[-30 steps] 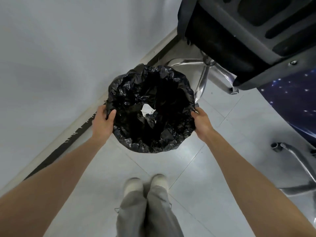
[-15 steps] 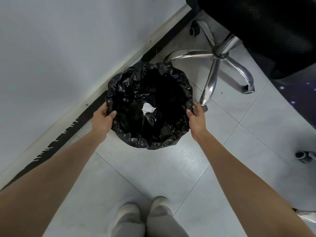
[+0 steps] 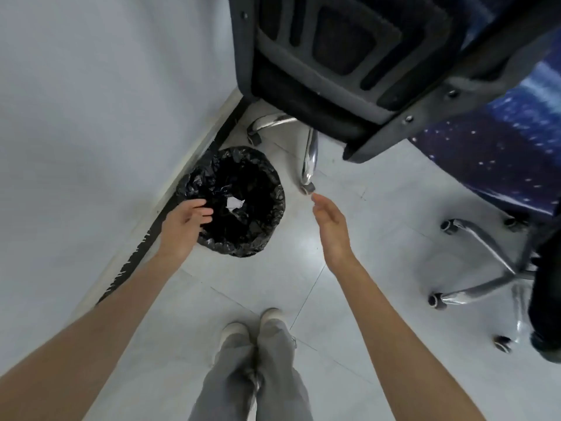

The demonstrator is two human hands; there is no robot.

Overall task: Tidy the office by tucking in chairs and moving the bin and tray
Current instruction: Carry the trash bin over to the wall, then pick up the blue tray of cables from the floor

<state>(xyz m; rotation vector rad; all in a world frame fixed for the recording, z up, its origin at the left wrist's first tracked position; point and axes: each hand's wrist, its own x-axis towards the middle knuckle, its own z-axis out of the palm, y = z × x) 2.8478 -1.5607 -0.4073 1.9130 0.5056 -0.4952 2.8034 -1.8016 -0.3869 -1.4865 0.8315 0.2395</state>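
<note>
One bin (image 3: pixel 239 205) w/ crinkled black liner, white scrap inside.

An office; swivel chairs (image 3: pixel 349 71) on castors; lined bin (image 3: pixel 239 205); tiled floor (image 3: pixel 379 226)

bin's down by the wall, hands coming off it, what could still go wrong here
1. The bin stands close to the chrome chair leg and its caster; rolling that chair in could knock the bin over.
2. The left hand hovers over the bin liner's rim with fingers spread; it might snag the loose liner when it lifts.
3. A second chair base lies beside the person's feet, a possible trip.
</note>
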